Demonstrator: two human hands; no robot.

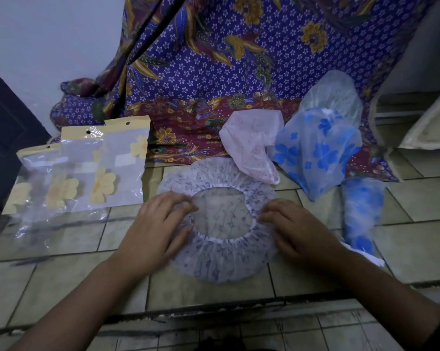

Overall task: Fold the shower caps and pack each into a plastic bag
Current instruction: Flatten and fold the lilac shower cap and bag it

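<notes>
I am seeing my left hand (pixel 158 229) and right hand (pixel 294 231) both lying on the purple-printed shower cap (pixel 221 264). Their fingers are curling over its gathered elastic rim and their thumbs are tucking under the ruffle, so each is pinching the rim on its own side. The cap is lying flat on the tiled floor (pixel 62 274), opening up, between the two hands.

Bare tile is showing to the near left of the cap, and a dark step edge (pixel 213 307) is running across just nearer than it. On the far side the cap's rim is touching a pink cap (pixel 249 145). A blue-flowered cap (pixel 317 150) is sitting to the right of that one, and a rolled blue cap (pixel 363 214) is lying beside my right hand.

To the left, three plastic bags (pixel 122 158) with yellow flowers are overlapping one another. I cannot tell whether anything is inside them. A patterned cloth (pixel 201 72) is hanging at the far side.
</notes>
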